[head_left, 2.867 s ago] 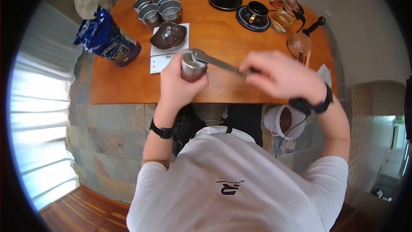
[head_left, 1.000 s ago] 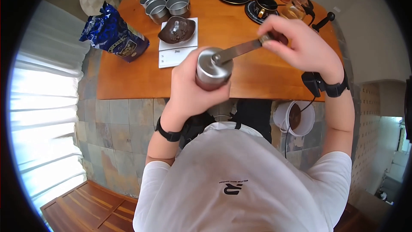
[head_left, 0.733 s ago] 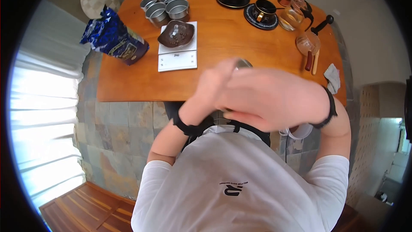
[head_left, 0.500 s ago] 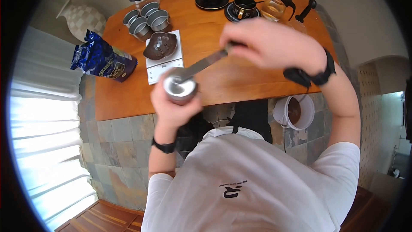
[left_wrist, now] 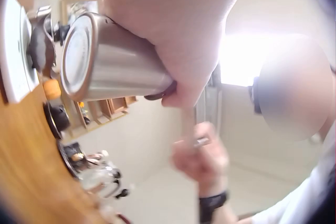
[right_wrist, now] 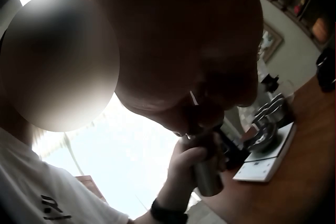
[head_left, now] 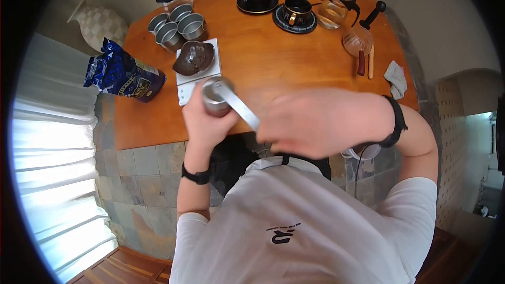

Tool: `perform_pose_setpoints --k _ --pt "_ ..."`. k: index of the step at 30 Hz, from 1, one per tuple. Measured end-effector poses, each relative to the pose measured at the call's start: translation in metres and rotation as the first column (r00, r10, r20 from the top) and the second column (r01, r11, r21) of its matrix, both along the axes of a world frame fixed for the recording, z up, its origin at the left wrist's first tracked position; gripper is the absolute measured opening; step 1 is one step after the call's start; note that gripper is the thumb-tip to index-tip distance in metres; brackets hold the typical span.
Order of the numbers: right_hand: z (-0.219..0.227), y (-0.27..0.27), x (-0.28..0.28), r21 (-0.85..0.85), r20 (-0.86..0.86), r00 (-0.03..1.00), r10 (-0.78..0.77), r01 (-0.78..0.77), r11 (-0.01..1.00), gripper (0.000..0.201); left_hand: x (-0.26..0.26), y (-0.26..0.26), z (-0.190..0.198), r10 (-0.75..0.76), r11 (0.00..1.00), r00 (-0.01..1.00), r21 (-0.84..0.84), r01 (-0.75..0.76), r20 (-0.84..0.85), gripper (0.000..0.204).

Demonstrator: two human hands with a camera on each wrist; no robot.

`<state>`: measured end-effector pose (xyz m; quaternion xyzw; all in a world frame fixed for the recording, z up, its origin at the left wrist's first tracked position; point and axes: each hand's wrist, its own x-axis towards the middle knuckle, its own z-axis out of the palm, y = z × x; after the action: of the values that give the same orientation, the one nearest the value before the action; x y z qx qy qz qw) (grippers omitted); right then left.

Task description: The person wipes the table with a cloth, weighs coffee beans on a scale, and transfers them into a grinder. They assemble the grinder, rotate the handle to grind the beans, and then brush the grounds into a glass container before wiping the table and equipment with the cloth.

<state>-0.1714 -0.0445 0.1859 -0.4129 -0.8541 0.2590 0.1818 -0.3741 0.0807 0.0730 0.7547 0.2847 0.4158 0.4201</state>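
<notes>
My left hand (head_left: pixel 202 123) grips the steel body of a hand coffee grinder (head_left: pixel 214 101), held up over the front edge of the table. The grinder's flat bottom (left_wrist: pixel 79 58) faces the camera in the left wrist view. From its top, a metal crank arm (head_left: pixel 241 107) runs to the right. My right hand (head_left: pixel 323 122), blurred, curls round the crank's end, and the knob is hidden under the fingers. Just behind the grinder, a dark bowl (head_left: pixel 193 59) with some coffee beans sits on a white scale (head_left: pixel 185 93).
A blue coffee bag (head_left: pixel 129 76) stands at the left, with several metal cups (head_left: pixel 190 25) behind the bowl. Black cups on saucers (head_left: pixel 295 25), a glass pot (head_left: pixel 332 14) and a cloth (head_left: pixel 395 79) lie to the right. A white bucket (head_left: pixel 368 152) is on the floor.
My right hand has swung the crank round repeatedly; it moves from the far side toward my body. The left hand keeps its grip, and the grinder shifts left in the view.
</notes>
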Motion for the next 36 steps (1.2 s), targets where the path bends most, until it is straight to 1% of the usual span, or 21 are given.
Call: perform_pose_setpoints --k 3,4,5,7,9,15,17,19,20,21,22,23,24,25,26,27,28,33,34,35,36 --pt "0.011 0.016 -0.025 0.021 -0.089 0.990 0.112 -0.111 0.994 0.012 0.034 -0.033 0.009 -0.198 0.969 0.958 -0.189 0.159 -0.209 0.050" --pt "0.016 0.028 -0.019 0.001 -0.036 0.999 0.019 -0.019 1.000 0.012 0.041 -0.046 -0.002 -0.299 0.941 0.933 0.099 0.323 -0.201 0.053" --pt "0.019 0.039 -0.011 -0.013 0.020 0.997 -0.074 0.074 0.997 0.012 0.042 -0.053 -0.008 -0.391 0.811 0.894 0.378 0.447 -0.220 0.056" --pt "0.008 0.048 0.020 0.073 0.035 0.975 -0.218 0.215 0.974 0.014 0.027 -0.056 0.003 -0.490 0.831 0.822 0.132 0.541 -0.290 0.056" --pt "0.003 0.044 0.036 0.015 0.092 0.961 -0.263 0.262 0.965 0.018 0.010 -0.049 0.013 -0.465 0.859 0.849 0.106 0.502 -0.249 0.056" --pt "0.011 0.030 0.032 0.241 -0.036 0.970 -0.241 0.242 0.940 0.019 -0.008 -0.056 0.041 -0.488 0.845 0.869 0.203 0.494 -0.083 0.055" --pt "0.011 0.041 0.042 0.131 0.097 0.925 -0.367 0.353 0.926 0.019 0.002 -0.053 0.038 -0.331 0.921 0.919 0.138 0.363 -0.213 0.054" --pt "0.009 0.033 0.042 0.027 -0.011 0.946 -0.323 0.323 0.946 0.018 -0.007 -0.057 0.043 -0.316 0.937 0.942 0.119 0.329 -0.117 0.051" --pt "0.007 0.026 0.040 0.250 -0.085 0.973 -0.213 0.228 0.941 0.018 -0.009 -0.049 0.045 -0.420 0.893 0.903 0.134 0.430 -0.094 0.052" --pt "0.012 0.020 0.042 0.312 -0.047 0.976 -0.213 0.216 0.925 0.018 -0.015 -0.047 0.044 -0.517 0.842 0.852 0.130 0.523 -0.076 0.052" --pt "0.015 0.025 0.047 0.215 0.023 0.944 -0.330 0.318 0.924 0.018 -0.010 -0.047 0.036 -0.408 0.892 0.873 0.087 0.443 -0.268 0.054" --pt "0.014 0.029 0.050 0.115 0.104 0.895 -0.434 0.422 0.899 0.019 0.002 -0.046 0.035 -0.351 0.927 0.908 0.051 0.371 -0.230 0.056" --pt "0.013 0.032 0.050 -0.022 0.120 0.906 -0.406 0.411 0.911 0.019 -0.007 -0.053 0.034 -0.405 0.907 0.890 0.031 0.420 -0.208 0.057" --pt "-0.004 0.026 0.050 0.207 -0.037 0.970 -0.242 0.244 0.947 0.020 -0.011 -0.052 0.037 -0.459 0.879 0.870 0.048 0.474 -0.181 0.057" --pt "0.008 0.016 0.046 0.255 -0.046 0.977 -0.208 0.213 0.943 0.021 -0.011 -0.046 0.045 -0.573 0.788 0.813 0.203 0.581 -0.104 0.060" --pt "0.017 0.005 0.041 0.271 -0.067 0.983 -0.168 0.180 0.946 0.021 -0.014 -0.049 0.044 -0.615 0.753 0.763 0.138 0.643 -0.199 0.061" --pt "0.026 0.000 0.042 0.267 0.055 0.963 -0.264 0.241 0.933 0.022 -0.010 -0.047 0.041 -0.558 0.803 0.811 0.131 0.581 -0.175 0.061" --pt "0.009 -0.002 0.054 0.175 0.099 0.942 -0.322 0.302 0.937 0.018 -0.005 -0.044 0.042 -0.454 0.891 0.891 -0.010 0.454 0.001 0.051" --pt "0.012 -0.010 0.052 0.133 0.099 0.941 -0.324 0.311 0.941 0.017 -0.004 -0.042 0.032 -0.305 0.952 0.952 0.006 0.305 0.036 0.050" --pt "0.012 -0.017 0.051 0.115 0.085 0.964 -0.252 0.242 0.963 0.016 0.002 -0.034 0.027 -0.211 0.965 0.973 -0.137 0.222 0.091 0.048" --pt "0.011 -0.022 0.039 0.092 -0.011 0.990 -0.143 0.143 0.985 0.015 0.010 -0.026 0.026 -0.153 0.986 0.988 -0.066 0.153 0.007 0.048"
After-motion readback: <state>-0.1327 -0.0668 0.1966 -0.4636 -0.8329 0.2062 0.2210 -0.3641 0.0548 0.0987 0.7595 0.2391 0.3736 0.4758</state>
